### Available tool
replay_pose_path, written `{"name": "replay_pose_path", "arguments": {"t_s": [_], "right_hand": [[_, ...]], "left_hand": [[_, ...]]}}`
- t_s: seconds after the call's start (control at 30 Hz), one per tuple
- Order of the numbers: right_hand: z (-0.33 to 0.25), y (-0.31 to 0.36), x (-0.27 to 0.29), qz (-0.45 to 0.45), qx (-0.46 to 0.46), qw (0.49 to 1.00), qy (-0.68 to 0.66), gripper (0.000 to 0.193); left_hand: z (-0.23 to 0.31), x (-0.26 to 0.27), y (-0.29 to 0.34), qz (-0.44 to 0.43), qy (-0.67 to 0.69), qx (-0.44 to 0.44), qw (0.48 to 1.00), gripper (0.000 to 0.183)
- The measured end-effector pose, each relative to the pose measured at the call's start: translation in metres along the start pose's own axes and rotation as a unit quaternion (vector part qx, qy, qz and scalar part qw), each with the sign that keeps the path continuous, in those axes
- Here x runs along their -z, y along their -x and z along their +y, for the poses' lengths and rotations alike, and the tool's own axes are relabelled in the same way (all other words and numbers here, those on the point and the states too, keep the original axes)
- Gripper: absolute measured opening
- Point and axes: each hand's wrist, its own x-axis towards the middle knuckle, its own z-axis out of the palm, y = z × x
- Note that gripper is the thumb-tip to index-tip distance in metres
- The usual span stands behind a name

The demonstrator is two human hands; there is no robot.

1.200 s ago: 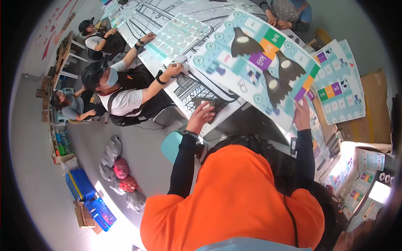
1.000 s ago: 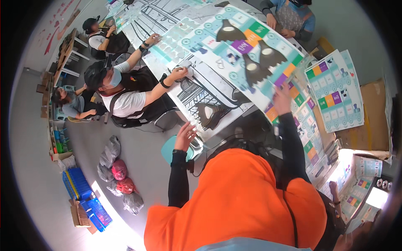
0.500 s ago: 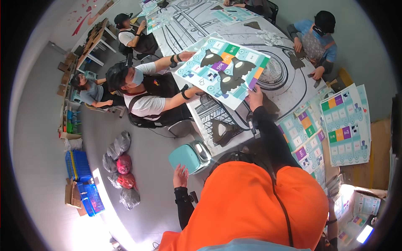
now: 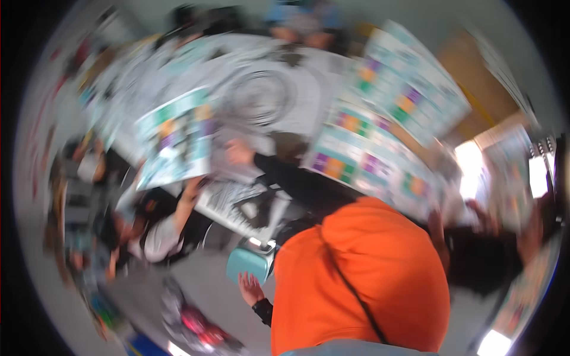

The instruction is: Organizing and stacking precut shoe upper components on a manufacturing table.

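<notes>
My right hand (image 4: 240,152) is stretched out over the table, smeared by motion, so its fingers are unclear. A gap separates it from the printed sheet (image 4: 173,139), which carries dark cut-out pieces. That sheet is in the hands of a co-worker seated on the left. Low down, my left hand (image 4: 250,288) hangs empty with fingers apart, beside the teal stool (image 4: 246,266). Below my right forearm, a dark piece with a pale spot (image 4: 252,210) lies near the table's edge. Another dark piece (image 4: 289,145) rests just beyond that forearm.
The white table (image 4: 314,95) has black line drawings. Stacks of printed sheets (image 4: 362,151) cover its right side, with more sheets (image 4: 409,83) leaning on cardboard (image 4: 475,77). Wrapped red and grey bags (image 4: 199,326) sit on the floor. Other people are around the table, blurred.
My view has swung to the right. My right hand has let go of the printed sheet, which the co-worker now holds away from me. My left hand stays low and open.
</notes>
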Motion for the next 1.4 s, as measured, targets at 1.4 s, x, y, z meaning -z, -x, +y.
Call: {"name": "replay_pose_path", "arguments": {"t_s": [1.4], "right_hand": [[-0.439, 0.609, 0.410, 0.789, 0.250, 0.367, 0.424, 0.042]], "left_hand": [[-0.118, -0.366, 0.020, -0.286, -0.206, 0.124, 0.928, 0.040]]}}
